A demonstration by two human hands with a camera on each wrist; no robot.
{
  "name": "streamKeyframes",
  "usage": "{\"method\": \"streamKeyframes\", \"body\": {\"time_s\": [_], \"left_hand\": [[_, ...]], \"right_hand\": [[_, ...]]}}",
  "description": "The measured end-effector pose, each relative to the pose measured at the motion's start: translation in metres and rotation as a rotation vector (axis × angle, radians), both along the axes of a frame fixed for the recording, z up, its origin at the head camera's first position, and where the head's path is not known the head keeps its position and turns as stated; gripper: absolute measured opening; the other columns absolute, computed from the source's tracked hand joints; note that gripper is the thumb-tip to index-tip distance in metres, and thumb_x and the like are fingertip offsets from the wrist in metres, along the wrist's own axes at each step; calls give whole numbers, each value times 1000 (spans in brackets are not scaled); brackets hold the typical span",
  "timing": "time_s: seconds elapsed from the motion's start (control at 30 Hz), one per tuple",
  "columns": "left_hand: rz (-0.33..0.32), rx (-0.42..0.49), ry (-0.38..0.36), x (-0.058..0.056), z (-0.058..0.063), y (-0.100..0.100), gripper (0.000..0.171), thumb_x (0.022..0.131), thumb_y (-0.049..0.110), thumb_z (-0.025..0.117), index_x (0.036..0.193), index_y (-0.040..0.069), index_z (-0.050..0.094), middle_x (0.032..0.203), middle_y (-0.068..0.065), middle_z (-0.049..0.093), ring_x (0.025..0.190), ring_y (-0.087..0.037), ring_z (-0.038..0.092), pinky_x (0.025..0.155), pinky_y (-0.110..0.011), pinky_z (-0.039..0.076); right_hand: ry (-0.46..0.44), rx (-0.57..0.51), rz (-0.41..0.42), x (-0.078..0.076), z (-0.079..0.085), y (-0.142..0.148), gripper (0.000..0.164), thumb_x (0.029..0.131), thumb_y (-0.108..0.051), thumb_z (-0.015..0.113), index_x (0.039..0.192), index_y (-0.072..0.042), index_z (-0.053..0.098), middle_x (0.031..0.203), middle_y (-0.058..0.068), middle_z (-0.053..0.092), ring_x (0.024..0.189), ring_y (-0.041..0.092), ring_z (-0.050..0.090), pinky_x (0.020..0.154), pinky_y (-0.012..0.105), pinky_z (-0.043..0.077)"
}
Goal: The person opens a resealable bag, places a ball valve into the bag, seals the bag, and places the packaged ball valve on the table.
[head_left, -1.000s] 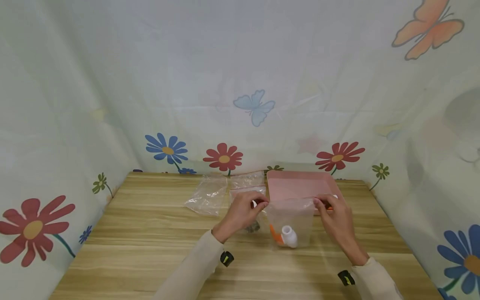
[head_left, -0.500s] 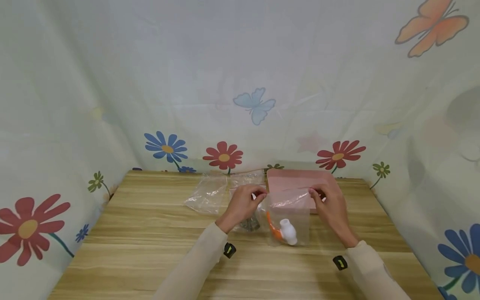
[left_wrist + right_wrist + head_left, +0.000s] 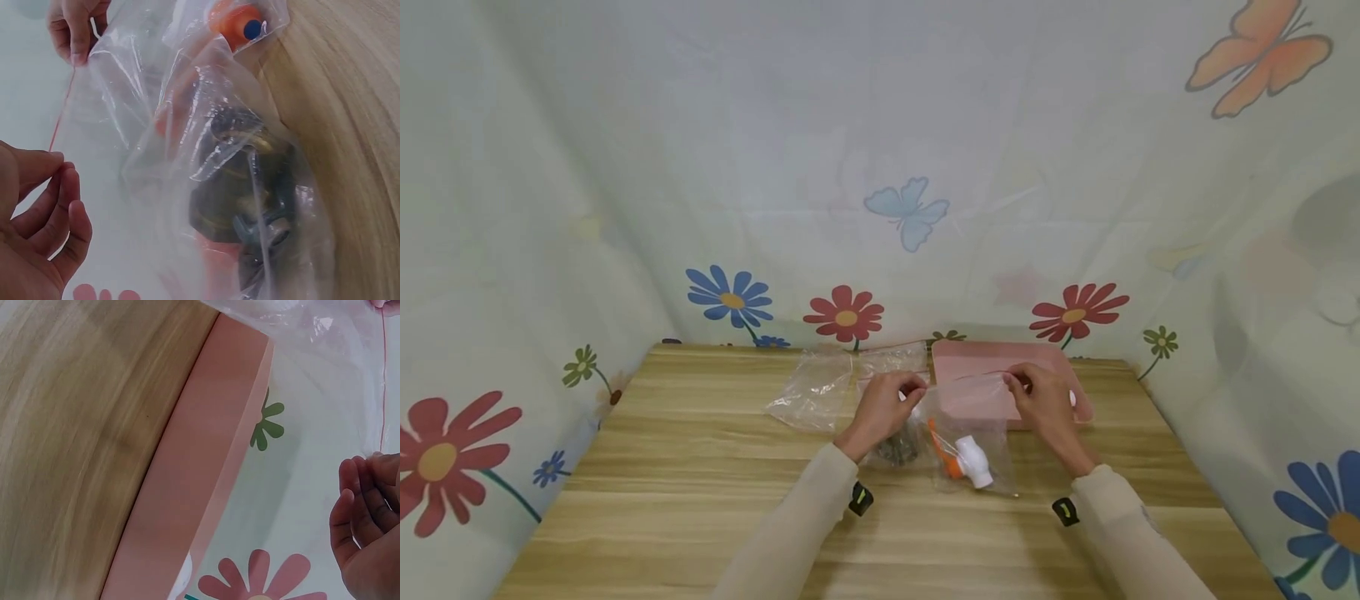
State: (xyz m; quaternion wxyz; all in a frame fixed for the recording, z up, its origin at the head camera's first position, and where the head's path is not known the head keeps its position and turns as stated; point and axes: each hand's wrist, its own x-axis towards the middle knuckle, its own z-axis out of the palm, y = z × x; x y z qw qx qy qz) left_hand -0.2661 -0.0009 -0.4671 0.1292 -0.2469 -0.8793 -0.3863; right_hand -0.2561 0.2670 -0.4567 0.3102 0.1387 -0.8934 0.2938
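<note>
Between both hands hangs a clear zip bag (image 3: 973, 400) with a red line along its top. Inside it are a white piece (image 3: 974, 461) with a round neck and an orange piece (image 3: 946, 450); in the left wrist view the orange part (image 3: 240, 24) has a blue end. My left hand (image 3: 883, 412) pinches one top corner with thumb and forefinger. The other corner is pinched by my right hand (image 3: 1043, 407), seen also in the right wrist view as a hand (image 3: 372, 519) with loosely bent fingers. Below my left hand lies another bag holding a dark green object (image 3: 244, 181), partly hidden.
A pink tray (image 3: 977, 358) stands at the back right, partly behind the bag, with a small white thing (image 3: 1072, 399) at its right side. Flat clear bags (image 3: 816, 387) lie left of it on the wooden table (image 3: 700, 500). A flower-print curtain (image 3: 775, 167) closes off the back.
Both hands have shifted left and up a little with the bag, my right hand more so. Inside, the white piece has tipped over further, and the hands are slightly closer together.
</note>
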Motion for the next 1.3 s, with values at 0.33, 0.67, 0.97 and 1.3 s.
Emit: {"method": "streamKeyframes", "body": {"time_s": [0.33,0.67,0.97,1.3], "left_hand": [[33,-4,-39,-4,-9,-1,12,94,13,65,101,7,73,87,-1,73,75,-11,65,67,-22,50],[84,-24,-91,-1,-6,-9,30,97,19,60,126,15,64,118,-3,70,96,-17,70,77,-28,56],[68,-131,9,12,10,-38,48,96,32,61,142,19,52,142,-6,56,127,-29,57,100,-48,49],[89,-321,161,30,25,-63,60,95,42,59,148,17,44,154,-5,43,140,-30,43,114,-53,34]], "right_hand": [[-84,15,-26,-7,-9,-5,9,91,-10,68,92,-2,72,81,11,72,73,22,66,65,34,54],[-165,11,-20,-5,-7,-6,25,95,-12,62,117,-1,65,106,19,71,91,34,69,77,50,57],[-38,52,14,6,8,-11,48,91,-20,66,134,-4,55,140,22,53,129,43,47,104,63,38],[13,92,103,26,30,-30,56,86,-23,69,138,-9,51,149,22,43,132,47,43,105,67,33]]}}
